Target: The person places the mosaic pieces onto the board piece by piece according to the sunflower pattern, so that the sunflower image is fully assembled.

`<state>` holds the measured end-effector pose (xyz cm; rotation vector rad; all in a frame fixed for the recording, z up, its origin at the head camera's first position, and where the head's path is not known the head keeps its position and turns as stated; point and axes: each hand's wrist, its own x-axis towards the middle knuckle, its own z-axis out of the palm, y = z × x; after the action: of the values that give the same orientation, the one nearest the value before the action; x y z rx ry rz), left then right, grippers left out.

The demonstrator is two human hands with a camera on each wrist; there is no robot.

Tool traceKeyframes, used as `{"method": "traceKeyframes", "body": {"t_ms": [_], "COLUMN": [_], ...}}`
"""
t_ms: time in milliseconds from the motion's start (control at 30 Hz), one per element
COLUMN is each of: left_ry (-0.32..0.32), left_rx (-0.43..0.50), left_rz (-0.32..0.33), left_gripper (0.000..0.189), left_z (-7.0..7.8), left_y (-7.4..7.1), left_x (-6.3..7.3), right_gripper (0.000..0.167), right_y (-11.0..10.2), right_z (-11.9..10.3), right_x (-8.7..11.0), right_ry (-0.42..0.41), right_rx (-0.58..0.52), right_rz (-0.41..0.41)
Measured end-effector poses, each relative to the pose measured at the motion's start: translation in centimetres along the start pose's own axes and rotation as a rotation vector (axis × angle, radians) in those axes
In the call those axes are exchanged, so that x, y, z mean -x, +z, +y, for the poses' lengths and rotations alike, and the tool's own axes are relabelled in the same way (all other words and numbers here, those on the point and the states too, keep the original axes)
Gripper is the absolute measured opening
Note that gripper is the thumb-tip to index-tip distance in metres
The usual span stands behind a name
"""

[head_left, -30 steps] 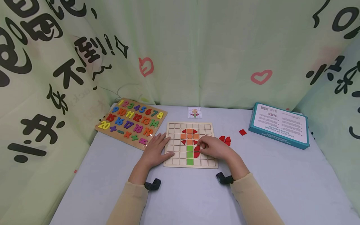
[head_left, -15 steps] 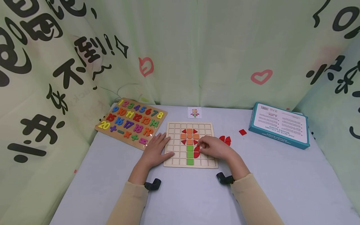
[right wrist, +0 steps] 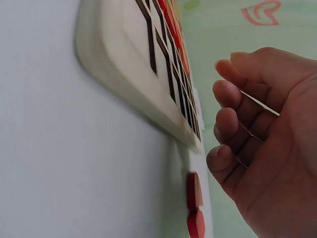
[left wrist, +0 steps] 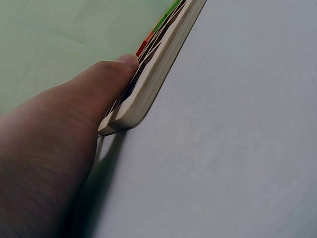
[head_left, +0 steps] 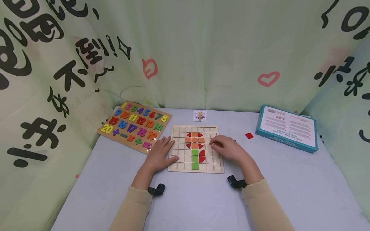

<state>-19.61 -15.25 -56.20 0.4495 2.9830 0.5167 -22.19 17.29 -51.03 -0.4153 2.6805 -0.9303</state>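
Observation:
A pale wooden grid board (head_left: 180, 138) lies mid-table, with flat coloured tiles making a flower on it. Its orange tiles (head_left: 195, 146) and small red corner tiles (head_left: 189, 134) form the head, green squares (head_left: 195, 159) the stem, and rounded red tiles (head_left: 202, 156) sit right of the stem. My left hand (head_left: 159, 154) rests flat across the board's left edge, thumb on the board in the left wrist view. My right hand (head_left: 226, 147) hovers over the board's right edge, fingers loosely curled with nothing between them. Behind it lie loose red tiles (right wrist: 194, 191), mostly hidden in the head view.
A red square tile (head_left: 249, 136) lies to the right, near a teal box (head_left: 286, 130). A small pattern card (head_left: 200, 115) sits behind the board. At back left is a wooden number board (head_left: 139, 147). Curtains enclose the table's far side.
My right hand has left the rounded red tiles and drawn back to the right, uncovering them. The left hand stays in place.

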Motion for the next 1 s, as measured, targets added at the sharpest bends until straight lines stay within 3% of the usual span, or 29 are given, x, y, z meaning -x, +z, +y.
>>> {"method": "traceKeyframes", "body": {"t_ms": [600, 1000], "left_ry": [-0.005, -0.012], "left_rx": [-0.006, -0.003], "left_rz": [0.004, 0.002], "left_gripper": [0.083, 0.083], "left_z": [-0.2, 0.0], "left_y": [0.3, 0.2], "left_x": [-0.1, -0.1], "right_gripper": [0.026, 0.030], "right_y": [-4.1, -4.6], "right_z": [5.0, 8.5], "right_x": [2.4, 2.8], "right_ry": [0.123, 0.140], "right_rx": [0.002, 0.005], "right_rz": [0.106, 0.091]}}
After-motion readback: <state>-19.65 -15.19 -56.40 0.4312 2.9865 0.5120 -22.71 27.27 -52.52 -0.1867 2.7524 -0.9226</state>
